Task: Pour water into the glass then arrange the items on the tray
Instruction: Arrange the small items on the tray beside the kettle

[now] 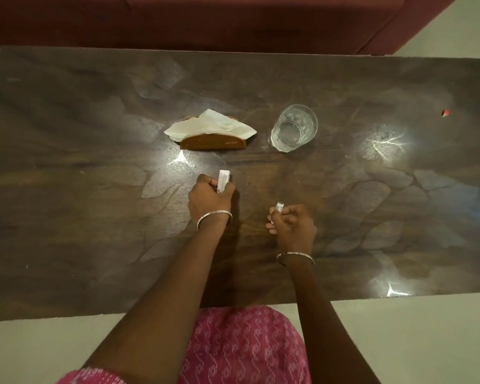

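The glass [294, 128] stands upright on the surface [94, 217], nearer its far edge than its near edge and right of the middle, apart from both hands. Near it on the left, a wooden holder [212, 142] keeps white napkins [209, 124]. Closer to the near edge, the left grip [209, 198] pinches a small white packet [224, 178]. The right grip [294, 223] is curled round a small white piece [280, 207]. A red scrap [445, 112] lies by the right edge.

Table [94, 217] is showing dark wood grain under a glossy, smooth finish that is mirroring bright glare; glass [294, 128] is reading clear and shiny. Napkins [211, 124] are looking like soft matt paper in a smooth brown wooden holder [212, 141], and white pack [224, 180] is looking papery, small white piece [280, 207] unclear. Bangles [214, 214] are gleaming like metal; garment [244, 347] is reading as woven patterned cloth.
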Action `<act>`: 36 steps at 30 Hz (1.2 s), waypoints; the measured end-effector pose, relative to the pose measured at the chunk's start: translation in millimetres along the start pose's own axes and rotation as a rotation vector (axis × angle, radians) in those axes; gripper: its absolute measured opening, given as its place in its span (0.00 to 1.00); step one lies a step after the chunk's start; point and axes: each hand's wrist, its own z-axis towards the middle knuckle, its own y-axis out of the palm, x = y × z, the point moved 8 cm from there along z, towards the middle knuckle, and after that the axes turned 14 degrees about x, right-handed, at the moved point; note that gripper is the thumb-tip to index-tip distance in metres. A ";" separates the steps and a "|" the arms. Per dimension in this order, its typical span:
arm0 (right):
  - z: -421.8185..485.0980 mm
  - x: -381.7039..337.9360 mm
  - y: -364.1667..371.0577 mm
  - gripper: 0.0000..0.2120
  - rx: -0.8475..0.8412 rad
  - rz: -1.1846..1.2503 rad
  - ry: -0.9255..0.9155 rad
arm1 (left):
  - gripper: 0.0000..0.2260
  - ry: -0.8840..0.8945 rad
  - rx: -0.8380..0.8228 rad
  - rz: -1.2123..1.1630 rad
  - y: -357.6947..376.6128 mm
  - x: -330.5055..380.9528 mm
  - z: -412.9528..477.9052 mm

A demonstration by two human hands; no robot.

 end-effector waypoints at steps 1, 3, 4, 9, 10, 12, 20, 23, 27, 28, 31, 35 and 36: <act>-10.8 -2.9 0.1 0.09 -0.003 0.017 -0.018 | 0.12 -0.049 -0.021 -0.068 -5.3 -9.0 -3.7; -31.9 -7.3 0.0 0.08 -0.001 0.046 -0.029 | 0.13 -0.163 -0.071 -0.214 -18.2 -28.7 -11.1; -42.3 -8.8 -0.3 0.08 -0.003 0.067 -0.021 | 0.14 -0.198 -0.082 -0.265 -27.5 -37.7 -14.8; -98.4 -27.3 7.2 0.07 -0.114 0.139 -0.007 | 0.16 -0.426 -0.169 -0.525 -81.0 -83.7 -33.4; -111.6 -32.9 10.1 0.08 -0.137 0.169 0.008 | 0.16 -0.450 -0.185 -0.556 -95.0 -90.6 -36.0; -135.0 -41.3 16.4 0.08 -0.171 0.237 0.064 | 0.15 -0.496 -0.201 -0.631 -119.6 -101.4 -38.0; -261.4 -85.0 44.1 0.06 -0.282 0.346 0.062 | 0.12 -0.638 -0.296 -0.874 -240.7 -159.2 -36.8; -319.1 -100.1 61.8 0.04 -0.348 0.349 0.055 | 0.13 -0.647 -0.300 -0.912 -293.3 -183.4 -30.5; -399.5 -129.6 90.3 0.04 -0.437 0.353 0.011 | 0.11 -0.643 -0.273 -0.965 -368.7 -214.9 -17.9; -419.8 -138.6 98.8 0.04 -0.454 0.355 -0.010 | 0.11 -0.638 -0.266 -0.979 -388.5 -223.3 -12.8; -472.1 -162.5 125.6 0.04 -0.506 0.362 -0.067 | 0.10 -0.638 -0.234 -1.002 -439.5 -251.2 2.7; -526.5 -187.3 168.6 0.05 -0.564 0.319 -0.164 | 0.04 -0.658 -0.154 -1.030 -498.3 -292.8 28.1; -538.3 -192.0 179.9 0.06 -0.569 0.295 -0.188 | 0.03 -0.671 -0.127 -1.043 -511.0 -304.2 35.1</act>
